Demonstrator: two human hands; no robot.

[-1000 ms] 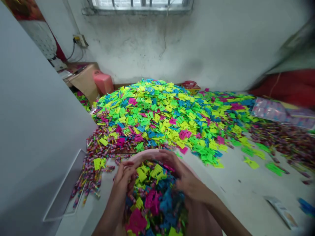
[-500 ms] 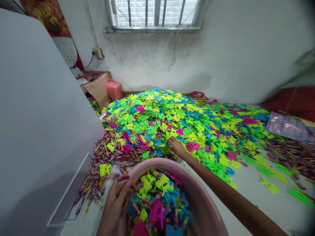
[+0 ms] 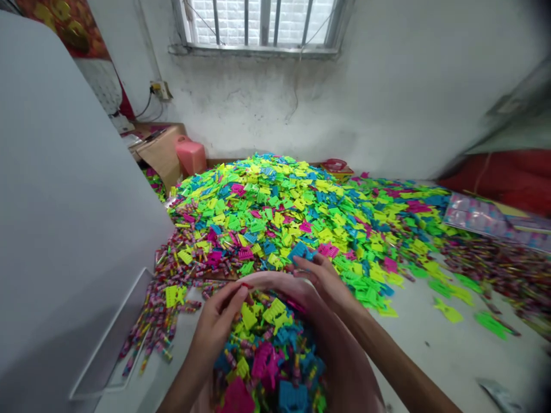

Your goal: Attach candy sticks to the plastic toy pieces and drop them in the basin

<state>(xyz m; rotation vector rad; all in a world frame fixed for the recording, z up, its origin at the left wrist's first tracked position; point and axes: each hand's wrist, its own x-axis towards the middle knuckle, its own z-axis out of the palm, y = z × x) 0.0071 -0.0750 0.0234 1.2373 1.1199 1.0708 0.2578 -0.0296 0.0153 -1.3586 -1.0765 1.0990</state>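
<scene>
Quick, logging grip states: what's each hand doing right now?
Left hand: curled at the basin rim; whether it holds anything cannot be told.
Right hand: half open, nothing visibly held.

Left hand and right hand curve inward.

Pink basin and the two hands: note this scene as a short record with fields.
Left hand: at the rim of the pink plastic basin, fingers over it
Right hand: at the far rim, fingers beside a blue comb-shaped plastic piece
Basin contents: neon comb-shaped plastic pieces mixed with striped sticks
Around: large heap of neon plastic pieces, loose striped sticks at its edge
Background: barred window, pink plastic container
</scene>
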